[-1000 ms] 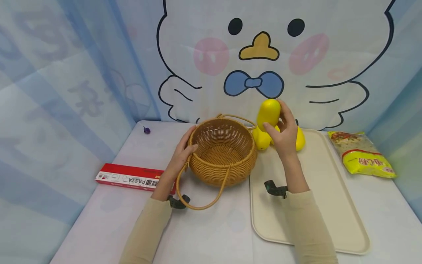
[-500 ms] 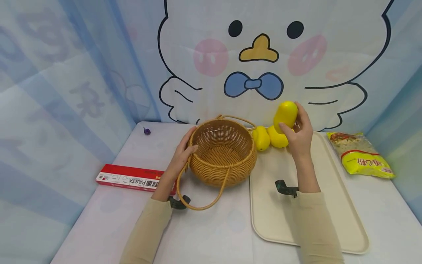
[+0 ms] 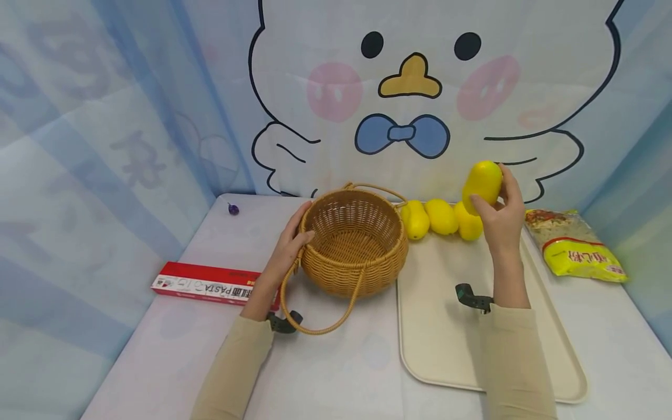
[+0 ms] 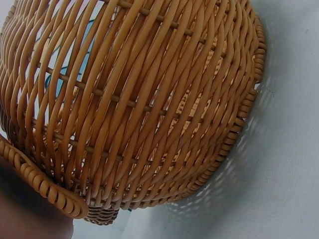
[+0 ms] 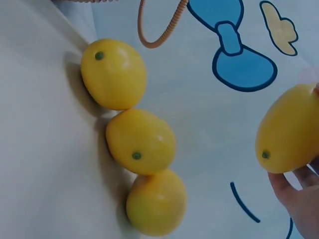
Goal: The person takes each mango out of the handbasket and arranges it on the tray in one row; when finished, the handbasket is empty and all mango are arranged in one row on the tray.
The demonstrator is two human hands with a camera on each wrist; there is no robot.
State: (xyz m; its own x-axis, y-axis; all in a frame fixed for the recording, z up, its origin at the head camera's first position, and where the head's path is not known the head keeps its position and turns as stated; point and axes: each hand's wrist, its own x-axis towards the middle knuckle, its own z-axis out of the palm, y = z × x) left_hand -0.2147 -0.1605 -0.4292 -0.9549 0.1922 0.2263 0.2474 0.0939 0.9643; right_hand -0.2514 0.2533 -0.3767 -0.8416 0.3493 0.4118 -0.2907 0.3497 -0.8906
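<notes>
My right hand (image 3: 502, 219) holds a yellow mango (image 3: 482, 182) between thumb and fingers, raised above the back of the beige tray (image 3: 446, 326). Three more mangoes lie in a row along the tray's back edge: a left one (image 3: 416, 220), a middle one (image 3: 441, 216) and a right one (image 3: 469, 222). Green stem dots show on several mangoes in the right wrist view. A round wicker basket (image 3: 354, 271) stands left of the tray with nothing in it. My left hand (image 3: 287, 244) grips its left rim, thumb on top. Close weave of the basket fills the left wrist view.
A red and white pasta box (image 3: 207, 283) lies left of the basket, partly under the left forearm. Behind it sits a small purple item (image 3: 233, 209). A yellow noodle packet (image 3: 577, 248) lies right of the tray. A printed curtain (image 3: 404, 169) closes off the back.
My right hand has moved to the right with the mango, away from the basket, so the right mango of the row shows fully. My left hand and the basket have stayed put.
</notes>
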